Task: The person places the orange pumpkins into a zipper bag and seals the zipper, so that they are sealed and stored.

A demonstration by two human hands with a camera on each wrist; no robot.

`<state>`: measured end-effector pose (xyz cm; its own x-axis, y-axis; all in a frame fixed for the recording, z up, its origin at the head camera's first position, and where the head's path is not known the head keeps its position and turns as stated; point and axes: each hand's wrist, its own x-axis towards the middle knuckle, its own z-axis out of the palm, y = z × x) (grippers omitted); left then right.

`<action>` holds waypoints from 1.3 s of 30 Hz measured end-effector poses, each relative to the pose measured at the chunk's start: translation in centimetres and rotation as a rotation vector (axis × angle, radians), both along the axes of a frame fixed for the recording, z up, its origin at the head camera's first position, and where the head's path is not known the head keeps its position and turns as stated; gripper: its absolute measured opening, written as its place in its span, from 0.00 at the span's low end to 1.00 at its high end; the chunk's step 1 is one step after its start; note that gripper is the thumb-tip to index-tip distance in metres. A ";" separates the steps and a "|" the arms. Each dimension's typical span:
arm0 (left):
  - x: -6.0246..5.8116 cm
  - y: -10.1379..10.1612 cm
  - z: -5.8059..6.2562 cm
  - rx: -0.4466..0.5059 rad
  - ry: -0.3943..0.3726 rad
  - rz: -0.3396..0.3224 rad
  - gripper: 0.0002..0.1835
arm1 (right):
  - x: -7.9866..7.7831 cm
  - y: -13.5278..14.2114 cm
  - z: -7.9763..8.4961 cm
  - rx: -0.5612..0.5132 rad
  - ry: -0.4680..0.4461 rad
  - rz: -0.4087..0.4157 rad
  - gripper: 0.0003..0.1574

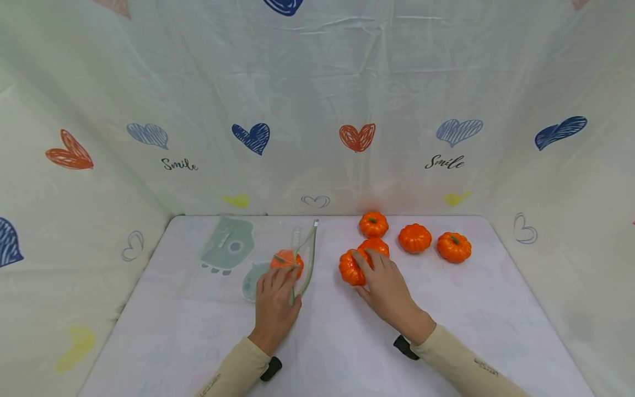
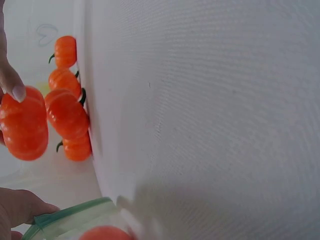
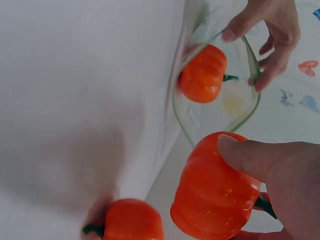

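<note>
My right hand (image 1: 389,289) grips a small orange pumpkin (image 1: 350,268) with a green stem, thumb and fingers around its sides; in the left wrist view this pumpkin (image 2: 22,127) is up off the table. To the left, a clear zip bag (image 1: 227,242) with green prints lies on the table. My left hand (image 1: 278,306) holds its green-edged mouth, thumb on one edge and fingers on the other, and the mouth gapes in the right wrist view. Another pumpkin (image 3: 202,75) is inside the bag, just within the mouth. Close behind the gripped pumpkin sits one more pumpkin (image 1: 374,246).
Three further orange pumpkins stand toward the back right: one near the back edge (image 1: 373,224), a middle pumpkin (image 1: 414,238) and a right-hand pumpkin (image 1: 453,247). A white sheet (image 1: 297,82) printed with hearts surrounds the white-covered table (image 1: 471,314) at the back and sides.
</note>
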<state>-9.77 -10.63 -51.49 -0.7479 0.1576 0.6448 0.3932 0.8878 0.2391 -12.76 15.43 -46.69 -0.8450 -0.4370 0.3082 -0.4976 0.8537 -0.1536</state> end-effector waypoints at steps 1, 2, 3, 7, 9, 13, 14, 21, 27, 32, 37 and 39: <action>0.0 0.0 0.0 -0.002 -0.001 0.000 0.40 | -0.1 -0.3 -0.1 -0.005 -0.006 0.011 0.52; 0.0 0.0 0.0 -0.004 -0.002 0.000 0.39 | -0.2 -0.7 -0.3 -0.009 -0.010 0.019 0.52; 0.0 0.0 0.1 -0.005 -0.004 0.000 0.39 | -0.3 -1.1 -0.5 -0.012 -0.013 0.027 0.52; 0.0 0.0 0.1 -0.002 -0.008 -0.002 0.39 | -0.6 -2.5 -1.1 -0.025 -0.017 0.056 0.50; 0.0 0.0 0.0 0.000 -0.010 -0.004 0.39 | -0.8 -3.2 -1.5 -0.027 -0.005 0.067 0.50; 0.0 0.0 0.0 0.005 -0.019 -0.007 0.39 | -1.0 -4.4 -2.2 -0.028 0.018 0.084 0.48; 0.1 0.0 0.0 0.005 -0.021 -0.007 0.39 | -1.0 -4.6 -2.4 -0.026 0.021 0.087 0.48; 0.2 0.1 0.0 -0.001 -0.030 0.003 0.39 | -1.2 -6.4 -3.3 0.002 -0.006 0.101 0.48; 0.1 0.1 -0.1 -0.004 -0.017 0.002 0.39 | -1.4 -7.7 -3.5 0.002 -0.015 0.118 0.47; 0.1 0.2 -0.1 -0.012 -0.014 -0.002 0.39 | -1.6 -8.6 -3.5 0.009 -0.005 0.124 0.45; 0.2 0.3 -0.1 -0.024 -0.015 -0.001 0.40 | -1.7 -9.4 -3.7 0.020 0.002 0.138 0.44; 0.2 0.4 -0.1 -0.029 -0.011 -0.002 0.40 | -1.9 -9.7 -3.8 0.026 0.003 0.138 0.44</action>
<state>-9.61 -10.25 -51.55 -0.7549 0.1770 0.6316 0.3920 0.8938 0.2181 -14.61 5.74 -50.53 -0.7753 -0.5570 0.2979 -0.6111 0.7807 -0.1308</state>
